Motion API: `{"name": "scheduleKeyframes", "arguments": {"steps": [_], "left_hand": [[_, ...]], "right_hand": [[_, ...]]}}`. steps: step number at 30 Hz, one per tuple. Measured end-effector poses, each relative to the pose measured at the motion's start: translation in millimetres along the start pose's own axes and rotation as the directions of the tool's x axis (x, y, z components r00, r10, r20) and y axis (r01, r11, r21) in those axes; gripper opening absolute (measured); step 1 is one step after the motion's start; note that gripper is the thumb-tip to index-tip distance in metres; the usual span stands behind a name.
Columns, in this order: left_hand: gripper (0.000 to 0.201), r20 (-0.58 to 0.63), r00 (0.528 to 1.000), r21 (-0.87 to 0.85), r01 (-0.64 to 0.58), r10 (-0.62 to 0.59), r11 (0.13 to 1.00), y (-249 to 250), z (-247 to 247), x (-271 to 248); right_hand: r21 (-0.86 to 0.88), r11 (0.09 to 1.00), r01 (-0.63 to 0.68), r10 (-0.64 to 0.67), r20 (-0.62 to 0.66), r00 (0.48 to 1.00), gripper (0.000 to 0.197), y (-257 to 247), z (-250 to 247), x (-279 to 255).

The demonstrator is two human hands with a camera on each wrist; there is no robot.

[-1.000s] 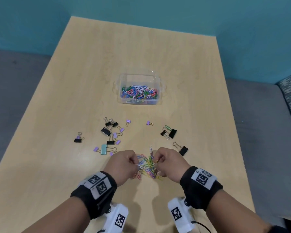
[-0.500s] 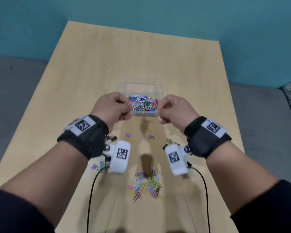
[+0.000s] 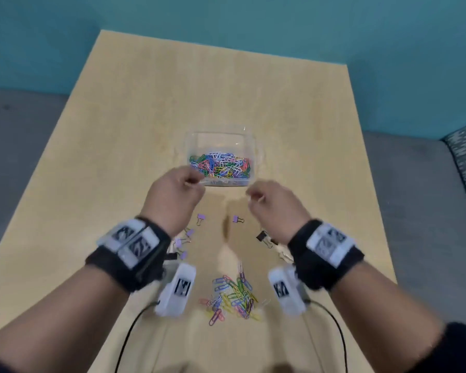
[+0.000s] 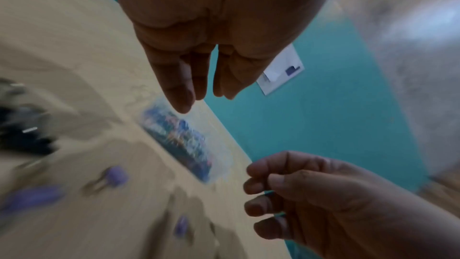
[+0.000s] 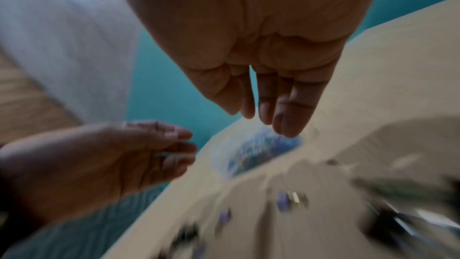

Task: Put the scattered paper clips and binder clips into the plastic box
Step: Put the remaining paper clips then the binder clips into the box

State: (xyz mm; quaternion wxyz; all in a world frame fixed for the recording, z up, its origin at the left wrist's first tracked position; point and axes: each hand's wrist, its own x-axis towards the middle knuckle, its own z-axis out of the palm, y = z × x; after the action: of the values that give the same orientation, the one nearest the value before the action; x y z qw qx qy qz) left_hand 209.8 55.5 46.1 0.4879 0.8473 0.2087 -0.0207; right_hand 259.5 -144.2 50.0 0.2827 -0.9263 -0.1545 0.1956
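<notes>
The clear plastic box sits mid-table with many coloured paper clips inside. My left hand hovers at its near left corner and my right hand just short of its near right corner. Both are above the table and hold nothing. The left wrist view shows the left hand with straight fingers over the blurred box. The right wrist view shows the right hand likewise empty. A pile of loose paper clips lies between my forearms. Purple binder clips and a black binder clip lie under my wrists.
The wooden table is bare beyond the box and ends at a teal wall. More purple binder clips lie partly hidden under my left wrist. Cables trail from the wrist cameras over the near table edge. Grey floor flanks both sides.
A second ago both hands pinched paper clips at the near pile, then carried them to the box. Now the fingers have loosened, hold nothing, and the hands have drawn back slightly.
</notes>
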Motion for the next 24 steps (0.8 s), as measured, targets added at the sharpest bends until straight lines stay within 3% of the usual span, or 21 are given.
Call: {"name": "scheduleKeyframes", "arguments": {"steps": [3,5,7,11,14,17,21,24], "left_hand": [[0.018,0.195,0.975,0.165,-0.141,0.108,0.976,-30,12,-65],[0.027,0.311,0.936,0.267,-0.251,0.163,0.931,-54,24,-103],[0.035,0.403,0.886,0.363,-0.384,0.229,0.849,-75,36,-128],[0.046,0.532,0.783,0.517,-0.601,0.321,0.610,-90,54,-144],[0.043,0.605,0.724,0.511,-0.672,0.332,0.536,-92,57,-148],[0.037,0.593,0.727,0.492,-0.667,0.346,0.560,-91,48,-156],[0.022,0.481,0.826,0.404,-0.507,0.294,0.761,-94,32,-170],[0.023,0.527,0.822,0.299,-0.417,0.216,0.858,-102,32,-181]], "right_hand": [[-0.189,0.967,0.169,-0.125,0.224,0.966,0.033,16,38,-59],[-0.293,0.925,0.240,-0.139,0.328,0.935,0.052,28,57,-87],[-0.345,0.894,0.287,-0.160,0.352,0.922,0.068,38,70,-103],[-0.429,0.849,0.308,-0.148,0.367,0.918,0.073,51,84,-116],[-0.427,0.842,0.330,-0.162,0.383,0.909,0.071,51,87,-131],[-0.376,0.856,0.354,-0.218,0.358,0.908,0.064,53,86,-147],[-0.312,0.903,0.296,-0.240,0.203,0.949,0.045,61,80,-168],[-0.342,0.876,0.341,-0.257,0.269,0.928,0.026,59,82,-181]]}}
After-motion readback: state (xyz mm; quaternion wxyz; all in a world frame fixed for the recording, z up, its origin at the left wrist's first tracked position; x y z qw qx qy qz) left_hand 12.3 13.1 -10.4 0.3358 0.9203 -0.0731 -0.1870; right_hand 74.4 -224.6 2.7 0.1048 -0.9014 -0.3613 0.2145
